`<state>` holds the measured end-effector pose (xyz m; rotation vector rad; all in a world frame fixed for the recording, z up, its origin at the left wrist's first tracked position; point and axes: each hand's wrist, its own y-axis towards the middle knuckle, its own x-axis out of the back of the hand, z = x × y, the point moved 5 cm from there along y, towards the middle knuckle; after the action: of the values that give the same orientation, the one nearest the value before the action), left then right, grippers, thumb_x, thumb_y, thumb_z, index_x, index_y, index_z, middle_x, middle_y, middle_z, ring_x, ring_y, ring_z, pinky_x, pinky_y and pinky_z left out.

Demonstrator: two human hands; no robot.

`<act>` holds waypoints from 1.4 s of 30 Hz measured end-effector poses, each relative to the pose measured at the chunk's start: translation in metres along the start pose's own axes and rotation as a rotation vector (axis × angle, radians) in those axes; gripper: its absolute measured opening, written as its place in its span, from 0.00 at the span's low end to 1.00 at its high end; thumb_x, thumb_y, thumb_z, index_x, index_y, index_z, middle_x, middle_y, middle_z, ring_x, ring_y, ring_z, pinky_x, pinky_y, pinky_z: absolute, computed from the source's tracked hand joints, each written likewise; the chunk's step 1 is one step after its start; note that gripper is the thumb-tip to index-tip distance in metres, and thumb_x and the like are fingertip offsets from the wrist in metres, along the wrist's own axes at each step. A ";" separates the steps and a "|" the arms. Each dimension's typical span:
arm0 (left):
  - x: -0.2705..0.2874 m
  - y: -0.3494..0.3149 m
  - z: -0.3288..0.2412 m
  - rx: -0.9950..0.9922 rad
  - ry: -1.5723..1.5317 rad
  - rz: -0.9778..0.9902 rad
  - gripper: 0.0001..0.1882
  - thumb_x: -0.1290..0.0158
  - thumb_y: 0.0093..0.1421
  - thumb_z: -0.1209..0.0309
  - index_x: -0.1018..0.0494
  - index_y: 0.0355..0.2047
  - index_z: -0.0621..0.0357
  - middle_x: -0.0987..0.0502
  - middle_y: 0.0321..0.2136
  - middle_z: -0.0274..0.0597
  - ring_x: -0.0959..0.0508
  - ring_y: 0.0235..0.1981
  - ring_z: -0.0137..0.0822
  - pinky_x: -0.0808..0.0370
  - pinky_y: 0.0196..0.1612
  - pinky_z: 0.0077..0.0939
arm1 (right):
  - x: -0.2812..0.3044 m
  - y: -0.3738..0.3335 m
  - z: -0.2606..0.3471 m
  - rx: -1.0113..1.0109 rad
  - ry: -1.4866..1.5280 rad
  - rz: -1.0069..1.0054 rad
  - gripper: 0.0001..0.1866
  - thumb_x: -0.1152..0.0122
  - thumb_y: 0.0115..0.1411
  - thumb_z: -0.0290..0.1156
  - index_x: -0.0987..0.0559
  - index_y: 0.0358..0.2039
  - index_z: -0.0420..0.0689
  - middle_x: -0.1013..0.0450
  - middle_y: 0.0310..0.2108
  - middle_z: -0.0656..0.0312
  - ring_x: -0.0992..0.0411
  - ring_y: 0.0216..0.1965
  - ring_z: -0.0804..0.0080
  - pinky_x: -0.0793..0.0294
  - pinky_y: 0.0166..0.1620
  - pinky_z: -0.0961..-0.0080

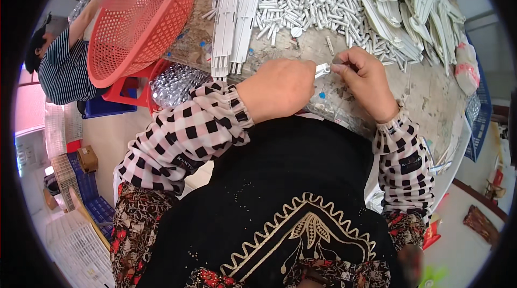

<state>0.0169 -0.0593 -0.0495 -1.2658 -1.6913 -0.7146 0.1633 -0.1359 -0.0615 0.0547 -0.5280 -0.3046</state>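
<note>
Over the near part of the worktable, my left hand is closed, its knuckles turned up. A small white plastic piece sticks out from its fingertips toward the right. My right hand pinches at the far end of that piece, thumb against forefinger; whatever lies between those fingertips is too small to make out. One loose white peg lies just beyond the hands. Past it spreads a large heap of similar small white pegs.
Long white slotted strips lie left of the heap, curved white plastic parts right of it. A red mesh basket leans at the left, above a bag of silvery pieces. A person in a striped shirt is beyond the basket.
</note>
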 end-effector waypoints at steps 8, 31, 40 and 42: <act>0.006 0.005 -0.004 -0.005 -0.033 0.140 0.10 0.54 0.56 0.71 0.28 0.32 0.68 0.22 0.27 0.58 0.21 0.31 0.56 0.26 0.35 0.48 | -0.027 0.004 0.065 0.331 -0.755 0.195 0.07 0.42 0.46 0.17 0.27 0.28 0.35 0.30 0.29 0.49 0.30 0.31 0.47 0.28 0.35 0.62; 0.008 0.006 -0.002 0.065 -0.044 0.091 0.10 0.52 0.57 0.71 0.28 0.35 0.66 0.23 0.29 0.58 0.22 0.34 0.54 0.26 0.39 0.45 | -0.009 0.042 0.023 -0.012 0.062 -0.263 0.19 0.55 0.68 0.47 0.28 0.38 0.42 0.28 0.32 0.63 0.30 0.31 0.68 0.31 0.34 0.67; -0.016 0.033 -0.051 0.046 -1.809 0.155 0.21 0.49 0.65 0.65 0.37 0.54 0.62 0.25 0.48 0.52 0.23 0.48 0.41 0.25 0.52 0.36 | -0.024 -0.109 0.027 -0.464 0.837 0.015 0.28 0.53 0.69 0.42 0.43 0.63 0.41 0.30 0.47 0.59 0.28 0.42 0.75 0.26 0.43 0.76; -0.028 0.041 -0.073 0.080 -1.975 0.246 0.21 0.50 0.66 0.66 0.38 0.55 0.62 0.28 0.52 0.55 0.26 0.51 0.43 0.26 0.54 0.39 | -0.013 -0.131 0.024 -0.489 0.865 -0.069 0.28 0.52 0.69 0.41 0.43 0.63 0.41 0.29 0.47 0.59 0.28 0.42 0.75 0.25 0.43 0.75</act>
<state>0.0807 -0.1201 -0.0441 -2.2115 -2.6805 1.2993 0.1052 -0.2565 -0.0642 -0.2629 0.4134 -0.4334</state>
